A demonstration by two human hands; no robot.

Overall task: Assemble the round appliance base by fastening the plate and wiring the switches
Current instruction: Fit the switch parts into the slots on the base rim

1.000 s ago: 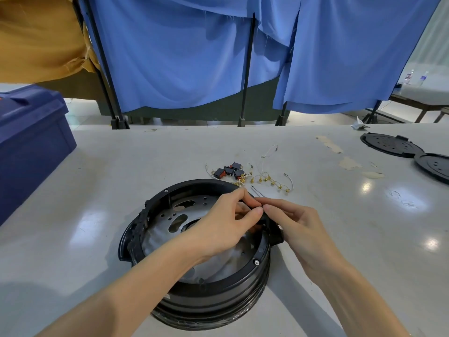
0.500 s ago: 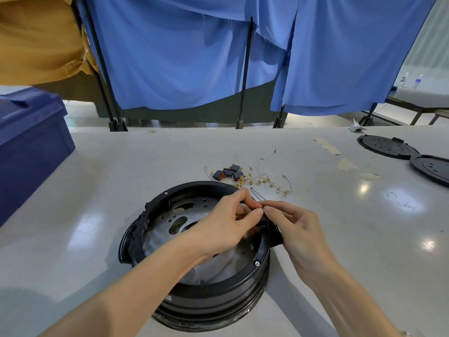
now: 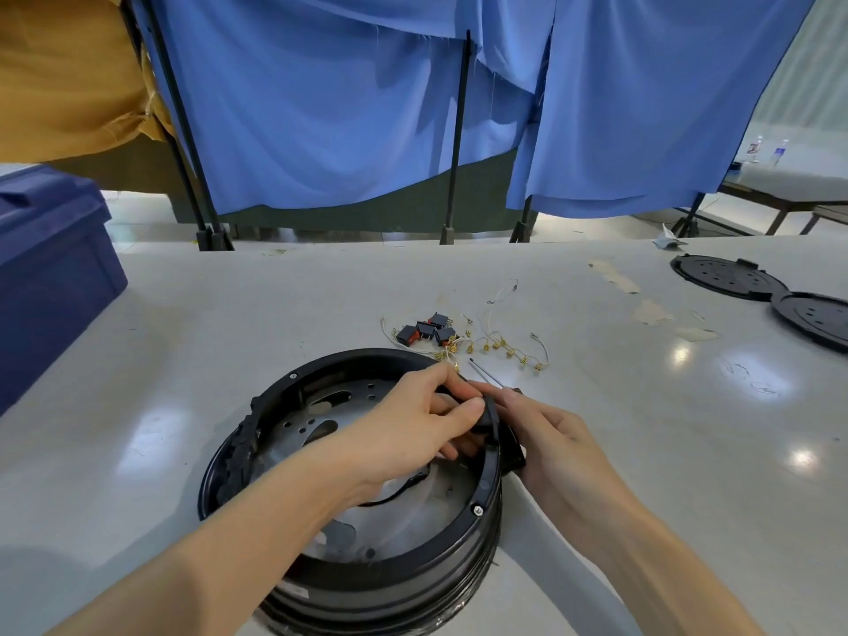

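The round black appliance base (image 3: 257, 452) lies open side up on the table, with the perforated metal plate (image 3: 321, 424) seated inside it. A screw head (image 3: 477, 510) shows on the near right rim. My left hand (image 3: 404, 433) reaches over the plate to the right rim and pinches a small black part (image 3: 482, 417) there. My right hand (image 3: 555, 447) is outside the rim, its fingers curled round the black switch housing (image 3: 513, 445) that sticks out from the base. Loose black and red switches (image 3: 424, 332) and white wires with gold terminals (image 3: 498, 347) lie just beyond the base.
A thin metal rod (image 3: 482, 375) lies by the far rim. Two black round covers (image 3: 720, 277) (image 3: 817, 319) sit at the right edge of the table (image 3: 229, 314). A blue bin (image 3: 46, 277) stands at the left. Blue curtains on stands hang behind.
Both hands stay at the right rim. The left fingers have shifted slightly, and the small black part now shows between thumb and fingers.
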